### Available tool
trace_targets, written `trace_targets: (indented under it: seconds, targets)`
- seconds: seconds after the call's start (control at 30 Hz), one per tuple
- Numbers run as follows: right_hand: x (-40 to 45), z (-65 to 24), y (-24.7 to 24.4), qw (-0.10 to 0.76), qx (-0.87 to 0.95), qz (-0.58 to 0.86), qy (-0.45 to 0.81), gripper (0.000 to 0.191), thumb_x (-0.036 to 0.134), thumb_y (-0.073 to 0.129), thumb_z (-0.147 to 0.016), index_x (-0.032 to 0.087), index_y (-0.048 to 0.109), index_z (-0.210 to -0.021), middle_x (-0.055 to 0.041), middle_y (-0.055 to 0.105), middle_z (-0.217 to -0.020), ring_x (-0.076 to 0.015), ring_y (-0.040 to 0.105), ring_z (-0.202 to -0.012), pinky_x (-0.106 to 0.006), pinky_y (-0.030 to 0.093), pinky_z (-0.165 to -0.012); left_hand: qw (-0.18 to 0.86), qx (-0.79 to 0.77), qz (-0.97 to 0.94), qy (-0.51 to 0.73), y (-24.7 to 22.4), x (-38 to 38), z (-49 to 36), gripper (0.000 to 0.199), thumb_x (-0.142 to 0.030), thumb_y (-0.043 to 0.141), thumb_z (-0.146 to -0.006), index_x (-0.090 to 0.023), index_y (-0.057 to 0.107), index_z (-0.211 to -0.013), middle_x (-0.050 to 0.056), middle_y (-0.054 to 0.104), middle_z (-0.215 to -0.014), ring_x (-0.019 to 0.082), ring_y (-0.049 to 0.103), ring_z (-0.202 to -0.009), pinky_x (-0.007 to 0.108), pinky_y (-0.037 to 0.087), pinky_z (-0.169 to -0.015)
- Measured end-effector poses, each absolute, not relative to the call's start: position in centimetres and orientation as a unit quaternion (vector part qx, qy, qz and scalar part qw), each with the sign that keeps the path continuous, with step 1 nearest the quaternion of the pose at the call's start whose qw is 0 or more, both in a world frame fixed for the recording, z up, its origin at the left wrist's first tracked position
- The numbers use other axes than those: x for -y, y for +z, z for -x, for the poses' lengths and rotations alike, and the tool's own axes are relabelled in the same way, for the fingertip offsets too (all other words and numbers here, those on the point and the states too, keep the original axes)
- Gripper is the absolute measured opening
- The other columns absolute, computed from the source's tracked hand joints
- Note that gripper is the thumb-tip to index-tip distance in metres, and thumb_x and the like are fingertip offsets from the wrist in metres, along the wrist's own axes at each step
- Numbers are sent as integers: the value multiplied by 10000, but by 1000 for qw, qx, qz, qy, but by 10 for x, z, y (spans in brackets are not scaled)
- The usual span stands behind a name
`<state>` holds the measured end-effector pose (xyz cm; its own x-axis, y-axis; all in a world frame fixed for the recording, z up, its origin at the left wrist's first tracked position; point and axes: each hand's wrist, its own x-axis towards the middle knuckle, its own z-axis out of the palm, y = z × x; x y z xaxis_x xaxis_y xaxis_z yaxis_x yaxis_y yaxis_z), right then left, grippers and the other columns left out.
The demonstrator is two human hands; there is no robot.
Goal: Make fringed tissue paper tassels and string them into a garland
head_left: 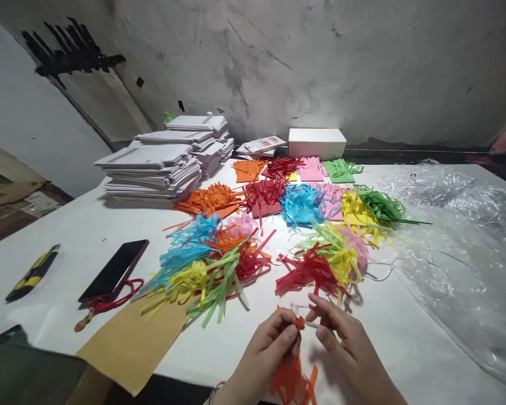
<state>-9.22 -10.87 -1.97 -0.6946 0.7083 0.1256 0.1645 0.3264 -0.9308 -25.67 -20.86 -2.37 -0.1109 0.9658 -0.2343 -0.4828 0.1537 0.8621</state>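
Low in the middle, my left hand (274, 340) pinches the rolled top of an orange paper tassel (290, 379), whose strips hang below. My right hand (341, 337) is close on the right, index finger raised. A thin white string (312, 324) runs from the tassel's top to its curled fingers. Just beyond lies a red tassel (314, 270) beside a yellow tassel (343, 261). Left of these is a pile with a blue tassel (185, 242), a light green tassel (223, 275) and other colours.
Fringed paper bundles, such as a blue one (303, 203), line the back before a white box (316, 143). Paper stacks (152, 171) stand at left. A phone (114, 271), cutter (34, 273) and brown envelope (139, 337) lie left; clear plastic (468, 281) covers the right.
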Motion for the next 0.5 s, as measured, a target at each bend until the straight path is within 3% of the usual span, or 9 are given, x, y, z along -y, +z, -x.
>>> trace_targets:
  seconds: [0.07,0.13,0.23,0.5]
  targets:
    - [110,92,-20,275,783,303,468,356,442,597,-949,236,668,-1231,-45,738,-932,-156,692,-742,-209,553,-638,615,-441,-232,611,-24,207,256,361,-500,727,-850,-173,583,-904,-42,534,-615,72,411,-534,196,300,-544]
    - [112,92,-17,297,787,313,441,208,379,596,-959,240,714,-1061,-22,730,-853,-142,686,-732,-189,540,-662,621,-422,-180,635,-25,205,254,329,-449,748,-846,-172,574,-888,-39,560,-631,57,419,-515,185,305,-537]
    - [115,90,-13,319,794,292,428,179,313,559,-981,238,696,-894,-2,719,-799,-126,676,-706,-173,526,-676,617,-393,-87,677,-26,201,254,298,-366,775,-834,-178,544,-848,-47,570,-654,41,398,-485,178,327,-523]
    - [105,59,-21,259,844,264,389,229,329,525,-993,248,683,-848,16,710,-735,-115,675,-631,-155,531,-614,550,-388,-8,740,-29,196,265,416,-444,868,-718,-148,617,-867,-116,366,-540,21,262,-439,155,253,-444]
